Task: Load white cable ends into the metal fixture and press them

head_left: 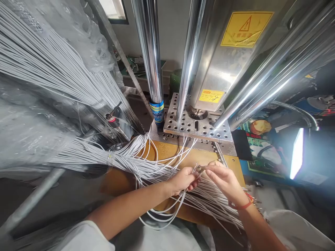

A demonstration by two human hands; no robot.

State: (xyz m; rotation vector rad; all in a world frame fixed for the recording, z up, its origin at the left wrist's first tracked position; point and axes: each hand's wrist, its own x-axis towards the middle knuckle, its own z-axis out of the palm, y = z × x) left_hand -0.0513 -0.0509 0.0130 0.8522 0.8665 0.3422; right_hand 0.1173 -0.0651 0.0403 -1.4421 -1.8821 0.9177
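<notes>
My left hand (183, 180) is closed around several thin white cables (146, 167) that loop below it and run left into a big bundle. My right hand (225, 179), with a red band at the wrist, pinches the small metal cable ends (198, 168) held up between both hands. Both hands hover over a yellow-brown work table (172, 150), on which more white cables (209, 198) lie fanned out under my right wrist.
A press machine stands behind with shiny steel columns (150, 52), a perforated metal plate (196, 127) and a yellow warning label (244, 29). Plastic-wrapped cable bundles (47, 66) fill the left. A bright lamp (297, 153) on a flexible neck is at the right.
</notes>
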